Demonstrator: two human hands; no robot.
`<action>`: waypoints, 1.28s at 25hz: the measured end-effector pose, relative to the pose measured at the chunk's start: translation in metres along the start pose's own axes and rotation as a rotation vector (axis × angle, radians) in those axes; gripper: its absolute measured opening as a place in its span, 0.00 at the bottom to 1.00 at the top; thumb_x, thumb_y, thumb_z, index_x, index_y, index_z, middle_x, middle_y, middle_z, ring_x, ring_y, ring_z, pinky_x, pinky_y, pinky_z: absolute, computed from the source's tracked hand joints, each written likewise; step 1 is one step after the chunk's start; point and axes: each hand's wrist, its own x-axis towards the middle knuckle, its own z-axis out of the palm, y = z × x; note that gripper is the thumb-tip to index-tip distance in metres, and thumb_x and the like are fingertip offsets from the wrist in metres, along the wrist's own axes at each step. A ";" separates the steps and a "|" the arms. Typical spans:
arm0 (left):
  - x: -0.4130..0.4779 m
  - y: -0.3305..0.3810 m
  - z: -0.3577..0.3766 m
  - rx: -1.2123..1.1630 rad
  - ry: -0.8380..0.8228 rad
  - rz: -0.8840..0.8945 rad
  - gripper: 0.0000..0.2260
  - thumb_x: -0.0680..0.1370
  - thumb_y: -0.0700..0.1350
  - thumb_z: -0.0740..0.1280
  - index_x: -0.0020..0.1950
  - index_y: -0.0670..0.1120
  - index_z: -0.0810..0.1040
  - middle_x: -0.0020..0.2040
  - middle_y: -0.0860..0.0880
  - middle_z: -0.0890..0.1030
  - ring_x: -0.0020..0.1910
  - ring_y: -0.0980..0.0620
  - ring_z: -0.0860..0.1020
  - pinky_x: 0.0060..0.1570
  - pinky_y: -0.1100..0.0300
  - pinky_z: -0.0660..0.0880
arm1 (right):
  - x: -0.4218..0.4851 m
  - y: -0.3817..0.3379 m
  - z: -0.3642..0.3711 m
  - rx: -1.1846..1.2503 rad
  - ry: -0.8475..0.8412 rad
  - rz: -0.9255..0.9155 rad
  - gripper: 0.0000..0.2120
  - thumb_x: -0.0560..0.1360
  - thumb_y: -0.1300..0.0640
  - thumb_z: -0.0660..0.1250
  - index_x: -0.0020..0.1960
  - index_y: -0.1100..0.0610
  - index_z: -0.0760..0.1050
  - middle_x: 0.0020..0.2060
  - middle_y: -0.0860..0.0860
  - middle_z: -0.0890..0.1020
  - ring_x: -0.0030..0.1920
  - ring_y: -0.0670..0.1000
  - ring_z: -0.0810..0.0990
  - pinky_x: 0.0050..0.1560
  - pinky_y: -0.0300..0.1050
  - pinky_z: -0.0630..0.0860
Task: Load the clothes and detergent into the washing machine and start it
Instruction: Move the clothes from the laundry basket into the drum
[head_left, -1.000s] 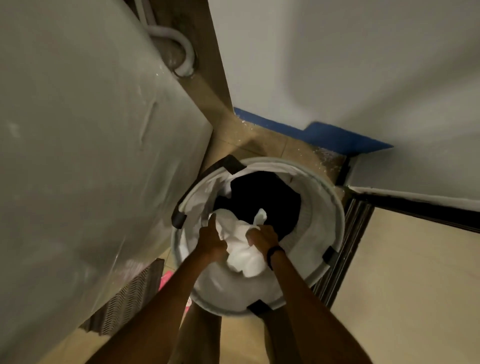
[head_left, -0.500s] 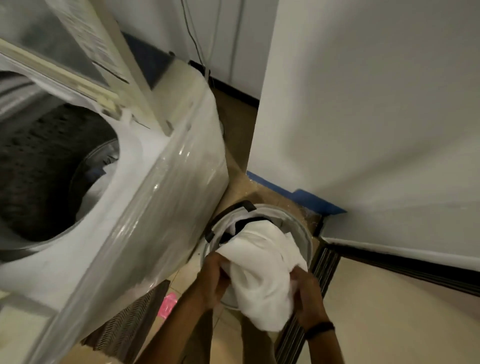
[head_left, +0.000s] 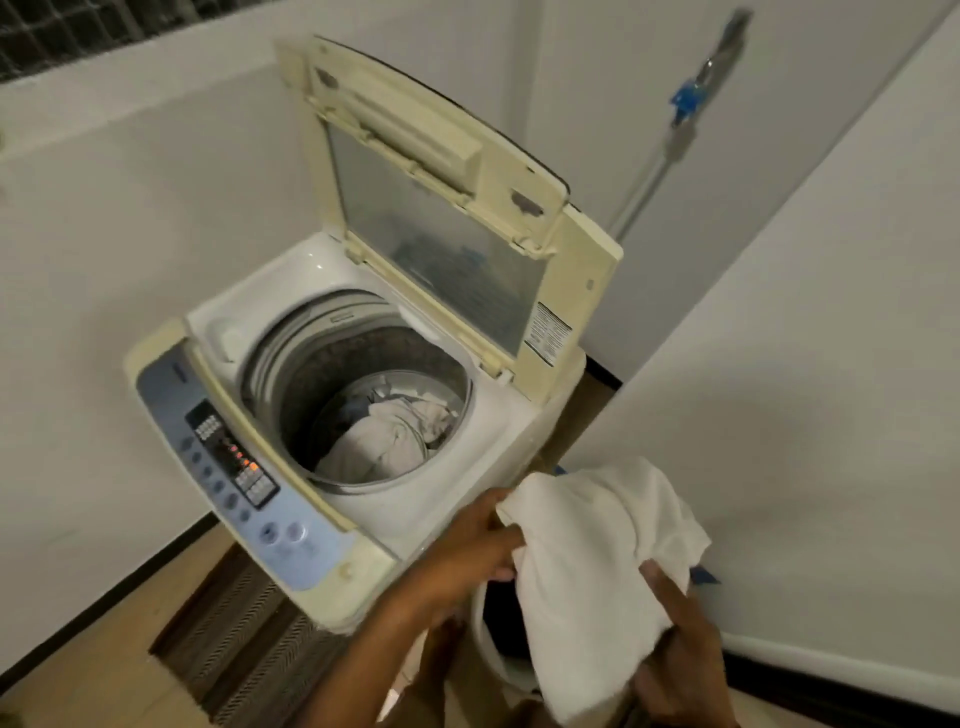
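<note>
A white cloth (head_left: 597, 566) hangs between both hands at the lower right, beside the washing machine's front right corner. My left hand (head_left: 475, 551) grips its upper left edge and my right hand (head_left: 675, 644) grips its lower right part. The top-loading washing machine (head_left: 498, 431) stands with its lid (head_left: 441, 208) raised. Pale clothes (head_left: 389, 436) lie at the bottom of its drum. The white laundry basket (head_left: 488, 639) sits on the floor under the cloth, mostly hidden, with something dark inside.
The blue control panel (head_left: 234, 467) with lit red indicators runs along the machine's near left side. A patterned mat (head_left: 234, 644) lies on the floor in front. White walls close in on the left and right. A pole with a blue fitting (head_left: 675, 119) leans in the far corner.
Both hands lifted the white cloth out of the basket and up toward the machine's right side. The view rose from the basket to the open drum.
</note>
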 end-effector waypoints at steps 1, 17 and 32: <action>-0.017 0.018 -0.017 -0.128 0.000 0.029 0.16 0.74 0.44 0.69 0.62 0.47 0.79 0.55 0.48 0.84 0.53 0.49 0.81 0.54 0.53 0.76 | 0.003 -0.004 0.025 0.098 -0.076 -0.101 0.33 0.66 0.53 0.76 0.69 0.52 0.71 0.60 0.53 0.82 0.55 0.54 0.84 0.48 0.51 0.82; 0.001 0.024 -0.191 -0.070 0.607 0.014 0.11 0.78 0.35 0.62 0.57 0.47 0.77 0.49 0.42 0.79 0.40 0.50 0.78 0.38 0.59 0.75 | 0.113 0.040 0.160 -0.868 -0.020 -0.118 0.11 0.77 0.44 0.62 0.45 0.49 0.78 0.45 0.53 0.83 0.50 0.55 0.83 0.55 0.54 0.80; 0.214 -0.240 0.059 0.530 0.018 -0.477 0.05 0.77 0.44 0.66 0.40 0.49 0.74 0.40 0.48 0.76 0.39 0.50 0.76 0.44 0.57 0.75 | 0.234 0.236 -0.223 -1.061 0.396 0.570 0.19 0.78 0.57 0.60 0.28 0.52 0.63 0.27 0.49 0.69 0.29 0.49 0.69 0.30 0.40 0.66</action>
